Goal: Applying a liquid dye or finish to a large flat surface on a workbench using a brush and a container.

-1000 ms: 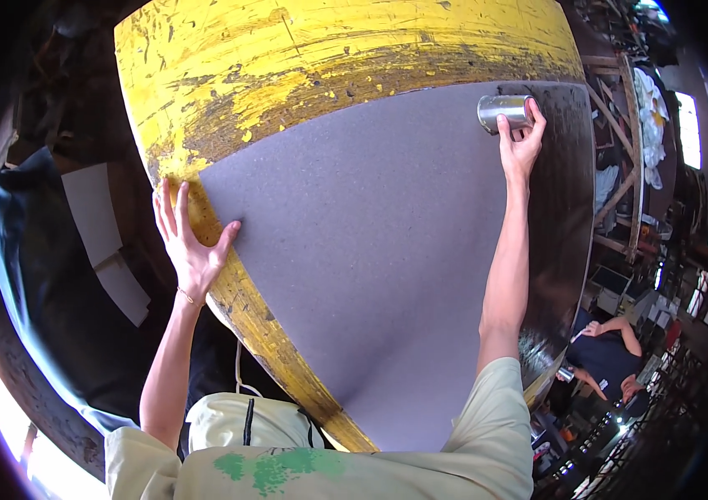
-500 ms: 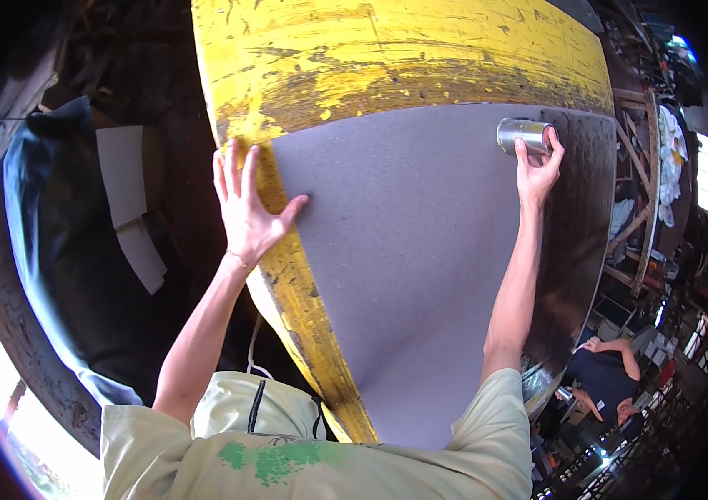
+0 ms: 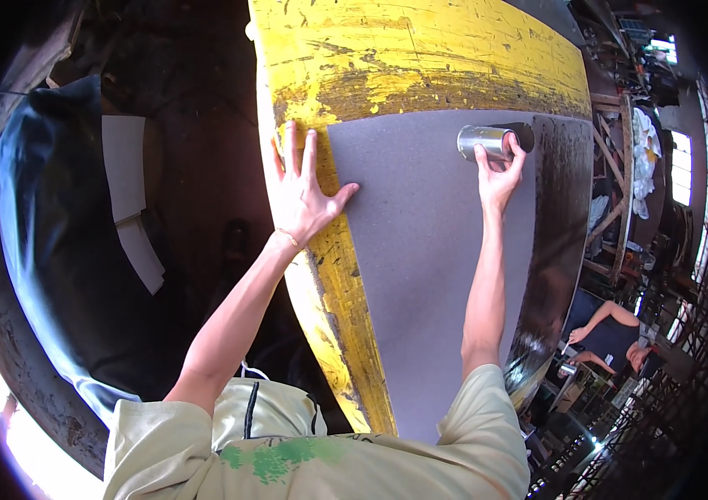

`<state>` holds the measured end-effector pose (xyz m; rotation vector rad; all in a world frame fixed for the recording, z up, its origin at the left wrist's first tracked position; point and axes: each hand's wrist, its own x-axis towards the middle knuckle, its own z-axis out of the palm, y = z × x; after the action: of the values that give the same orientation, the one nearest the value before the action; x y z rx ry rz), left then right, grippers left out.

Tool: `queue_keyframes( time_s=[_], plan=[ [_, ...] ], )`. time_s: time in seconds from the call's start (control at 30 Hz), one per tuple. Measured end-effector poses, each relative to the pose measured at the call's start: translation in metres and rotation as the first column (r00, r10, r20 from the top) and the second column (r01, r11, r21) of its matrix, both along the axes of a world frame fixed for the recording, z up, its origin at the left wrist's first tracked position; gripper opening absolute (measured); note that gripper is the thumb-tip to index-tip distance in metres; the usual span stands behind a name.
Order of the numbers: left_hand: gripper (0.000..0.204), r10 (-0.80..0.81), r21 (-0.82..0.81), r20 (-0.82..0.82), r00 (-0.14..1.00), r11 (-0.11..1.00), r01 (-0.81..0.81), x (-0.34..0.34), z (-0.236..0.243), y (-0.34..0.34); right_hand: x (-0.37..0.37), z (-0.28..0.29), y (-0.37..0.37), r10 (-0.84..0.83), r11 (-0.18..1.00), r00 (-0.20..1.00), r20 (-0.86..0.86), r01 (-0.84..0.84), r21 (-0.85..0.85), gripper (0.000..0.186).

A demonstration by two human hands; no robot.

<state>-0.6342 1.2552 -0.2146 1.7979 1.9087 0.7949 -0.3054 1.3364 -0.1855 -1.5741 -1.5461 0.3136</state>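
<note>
Our silver metal can (image 3: 481, 143) has shifted leftward over the matte grey sheet (image 3: 421, 242). Our right grip (image 3: 497, 177) pinches this cylinder on its side, just beyond the palm, its long axis crosswise. Leftward, our left grip (image 3: 306, 207) spreads wide on the worn yellow-painted surface (image 3: 421, 50), thumb over the sheet's edge. Rightward, past the sheet, runs a glossy dark strip (image 3: 567, 183).

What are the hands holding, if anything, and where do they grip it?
The right hand holds a silver metal cylindrical can near its right-hand end. The left hand holds nothing; it lies spread on the worn yellow border beside the grey flat sheet.
</note>
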Motion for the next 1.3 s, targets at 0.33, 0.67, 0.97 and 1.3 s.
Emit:
queue_keyframes(
  time_s=[0.33, 0.67, 0.97, 1.3],
  plan=[
    [0.095, -0.188, -0.023, -0.044, 0.981, 0.982, 0.188, -0.017, 0.004, -0.007, -0.108, 0.007, -0.03, 0.054, 0.994, 0.986, 0.16, -0.068, 0.083, 0.059],
    [0.096, -0.199, 0.026, -0.012, 0.98, 0.98, 0.2, -0.016, 0.004, -0.007, -0.177, 0.016, -0.057, 0.262, 0.955, 0.944, 0.2, -0.283, 0.088, 0.061],
    [0.097, -0.221, 0.119, -0.048, 0.974, 0.967, 0.225, -0.018, 0.003, -0.002, -0.161, 0.017, -0.059, 0.338, 0.923, 0.922, 0.189, -0.364, 0.124, 0.068],
    [0.098, -0.223, 0.032, -0.163, 0.961, 0.972, 0.231, -0.008, 0.001, -0.002, -0.035, 0.007, -0.014, 0.186, 0.967, 0.961, 0.203, -0.216, 0.137, 0.061]
  ],
)
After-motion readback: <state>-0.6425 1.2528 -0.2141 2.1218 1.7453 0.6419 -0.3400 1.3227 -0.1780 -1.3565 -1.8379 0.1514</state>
